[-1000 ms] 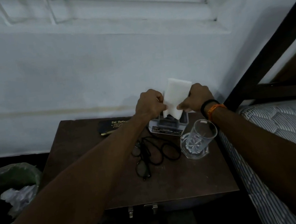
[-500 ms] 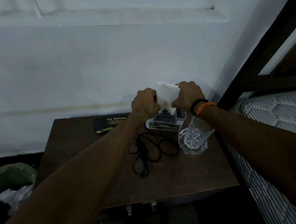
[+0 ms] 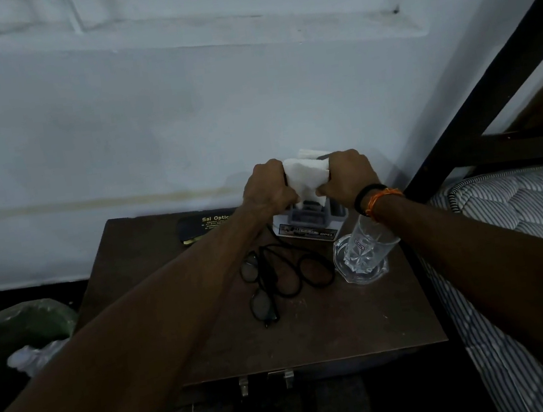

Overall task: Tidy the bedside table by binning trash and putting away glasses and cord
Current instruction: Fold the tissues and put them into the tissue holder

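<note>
At far left stands a green-lined bin [image 3: 20,328] holding crumpled plastic. On the dark wooden worktop [image 3: 348,327] lie a black glasses case [image 3: 203,226], black-rimmed glasses [image 3: 258,290] and a looped black cord [image 3: 303,271]. The left hand [image 3: 268,189] and right hand [image 3: 349,176] both clamp a white paper tissue [image 3: 306,177] above a grey box [image 3: 310,223]. A clear faceted glass [image 3: 369,248] stands further right, beside the striped mattress [image 3: 522,207].
</note>
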A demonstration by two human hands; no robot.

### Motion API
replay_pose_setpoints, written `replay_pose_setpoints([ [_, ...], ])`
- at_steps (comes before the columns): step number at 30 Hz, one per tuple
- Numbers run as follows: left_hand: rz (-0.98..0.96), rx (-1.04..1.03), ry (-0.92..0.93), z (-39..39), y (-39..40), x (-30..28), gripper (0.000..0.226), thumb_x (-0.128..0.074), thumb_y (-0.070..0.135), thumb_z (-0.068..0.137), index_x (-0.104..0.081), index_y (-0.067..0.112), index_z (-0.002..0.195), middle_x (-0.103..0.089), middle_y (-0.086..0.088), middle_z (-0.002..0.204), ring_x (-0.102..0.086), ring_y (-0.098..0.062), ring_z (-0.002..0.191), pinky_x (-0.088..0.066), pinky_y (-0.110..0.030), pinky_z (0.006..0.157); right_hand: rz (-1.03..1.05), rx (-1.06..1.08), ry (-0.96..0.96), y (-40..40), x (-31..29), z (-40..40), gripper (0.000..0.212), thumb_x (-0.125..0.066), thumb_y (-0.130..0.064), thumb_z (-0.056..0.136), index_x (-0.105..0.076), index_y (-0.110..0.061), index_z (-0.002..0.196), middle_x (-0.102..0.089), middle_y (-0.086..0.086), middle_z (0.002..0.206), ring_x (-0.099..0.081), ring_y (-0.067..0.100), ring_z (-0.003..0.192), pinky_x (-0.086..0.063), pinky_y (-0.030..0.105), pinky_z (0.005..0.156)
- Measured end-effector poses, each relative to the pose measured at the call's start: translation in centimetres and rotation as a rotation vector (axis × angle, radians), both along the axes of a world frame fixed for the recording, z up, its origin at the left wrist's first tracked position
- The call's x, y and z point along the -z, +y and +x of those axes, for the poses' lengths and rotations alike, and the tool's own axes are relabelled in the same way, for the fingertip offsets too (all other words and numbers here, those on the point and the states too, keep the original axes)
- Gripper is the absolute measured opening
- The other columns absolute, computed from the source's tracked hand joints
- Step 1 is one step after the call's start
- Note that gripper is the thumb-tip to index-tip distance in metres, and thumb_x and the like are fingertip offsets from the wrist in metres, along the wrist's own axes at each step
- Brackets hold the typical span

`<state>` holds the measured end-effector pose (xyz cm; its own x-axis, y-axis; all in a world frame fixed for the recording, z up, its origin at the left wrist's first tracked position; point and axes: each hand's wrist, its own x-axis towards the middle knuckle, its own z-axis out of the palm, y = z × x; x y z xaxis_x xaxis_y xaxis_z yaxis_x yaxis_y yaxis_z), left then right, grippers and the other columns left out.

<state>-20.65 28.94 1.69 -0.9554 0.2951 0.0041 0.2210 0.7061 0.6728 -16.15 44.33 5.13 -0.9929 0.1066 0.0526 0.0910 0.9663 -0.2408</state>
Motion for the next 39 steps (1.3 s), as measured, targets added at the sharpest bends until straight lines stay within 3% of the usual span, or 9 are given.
replay_pose_setpoints([
  [6, -0.024, 0.076, 0.028, -0.1, 0.2, 0.5, 0.027, -0.080, 0.015, 0.056, -0.077, 0.011, 0.083, -0.072, -0.010, 0.075, -0.069, -0.029, 0.073, -0.053, -0.030, 0.060, 0.015, -0.008, -0.119, -0.4, 0.5, 0.0, 0.050, -0.086, -0.021, 0.062, -0.071, -0.017, 0.109, -0.072, 0.012, 0.101, -0.067, 0.031, 0.093, -0.053, 0.034, 0.075],
  [11, -0.059, 0.052, -0.008, -0.2, 0.4, 0.3, 0.040, -0.083, 0.020, 0.056, -0.072, 0.004, 0.091, -0.072, -0.014, 0.087, -0.068, -0.030, 0.081, -0.059, -0.038, 0.067, -0.101, 0.037, -0.098, 0.6, 0.1, -0.3, 0.047, -0.084, -0.022, 0.065, -0.073, -0.019, 0.110, -0.072, 0.011, 0.102, -0.066, 0.028, 0.094, -0.045, 0.026, 0.069],
  [15, -0.074, 0.035, -0.034, -0.2, 0.9, 0.0, 0.054, -0.087, 0.020, 0.060, -0.063, 0.001, 0.105, -0.068, -0.017, 0.105, -0.066, -0.032, 0.093, -0.055, -0.037, 0.070, -0.130, 0.047, -0.065, 1.2, -0.6, -0.3, 0.040, -0.082, -0.020, 0.065, -0.075, -0.015, 0.104, -0.074, 0.013, 0.098, -0.067, 0.029, 0.091, -0.050, 0.028, 0.071],
  [20, -0.085, 0.066, -0.051, -0.3, 1.0, -0.3, 0.049, -0.085, 0.020, 0.057, -0.070, 0.006, 0.102, -0.072, -0.014, 0.098, -0.067, -0.029, 0.088, -0.050, -0.030, 0.064, -0.134, 0.069, -0.097, 1.3, 0.0, -0.1, 0.047, -0.084, -0.020, 0.067, -0.073, -0.013, 0.112, -0.072, 0.013, 0.107, -0.065, 0.029, 0.099, -0.044, 0.024, 0.072],
  [23, -0.052, 0.089, -0.023, -0.6, 0.5, -0.8, 0.045, -0.086, 0.020, 0.056, -0.074, 0.010, 0.098, -0.074, -0.011, 0.093, -0.069, -0.025, 0.084, -0.054, -0.031, 0.068, -0.146, 0.075, -0.115, 1.3, 0.4, -0.2, 0.048, -0.084, -0.024, 0.066, -0.072, -0.013, 0.112, -0.072, 0.012, 0.104, -0.066, 0.027, 0.094, -0.044, 0.023, 0.069],
  [26, -0.019, 0.118, -0.013, -0.7, 0.1, -1.2, 0.049, -0.087, 0.018, 0.061, -0.074, 0.009, 0.107, -0.074, -0.012, 0.102, -0.069, -0.025, 0.090, -0.058, -0.037, 0.080, -0.164, 0.069, -0.077, 1.5, 0.2, -0.3, 0.044, -0.084, -0.035, 0.063, -0.075, -0.018, 0.102, -0.072, 0.006, 0.094, -0.062, 0.020, 0.079, -0.045, 0.023, 0.064],
  [29, -0.006, 0.133, -0.001, -0.8, 0.3, -1.4, 0.048, -0.087, 0.020, 0.063, -0.074, 0.009, 0.108, -0.074, -0.012, 0.103, -0.069, -0.025, 0.091, -0.058, -0.038, 0.083, -0.135, 0.049, -0.022, 1.9, -0.4, -0.4, 0.035, -0.082, -0.041, 0.064, -0.075, -0.022, 0.093, -0.066, 0.000, 0.079, -0.056, 0.017, 0.072, -0.034, 0.019, 0.052],
  [35, -0.076, 0.105, 0.007, -0.9, 1.1, -0.9, 0.042, -0.088, 0.023, 0.063, -0.076, 0.007, 0.100, -0.075, -0.013, 0.096, -0.070, -0.027, 0.085, -0.059, -0.040, 0.079, -0.057, 0.042, -0.047, 1.6, 0.1, -0.3, 0.034, -0.080, -0.037, 0.067, -0.076, -0.020, 0.096, -0.064, 0.003, 0.078, -0.063, 0.025, 0.078, -0.039, 0.024, 0.062],
  [39, -0.113, 0.120, 0.006, -0.7, 1.2, -0.4, 0.041, -0.086, 0.022, 0.063, -0.076, 0.007, 0.100, -0.075, -0.014, 0.095, -0.069, -0.026, 0.084, -0.059, -0.038, 0.078, -0.012, 0.035, -0.089, 1.4, 0.3, -0.3, 0.037, -0.081, -0.034, 0.069, -0.075, -0.020, 0.103, -0.071, 0.008, 0.096, -0.065, 0.028, 0.091, -0.045, 0.028, 0.067],
])
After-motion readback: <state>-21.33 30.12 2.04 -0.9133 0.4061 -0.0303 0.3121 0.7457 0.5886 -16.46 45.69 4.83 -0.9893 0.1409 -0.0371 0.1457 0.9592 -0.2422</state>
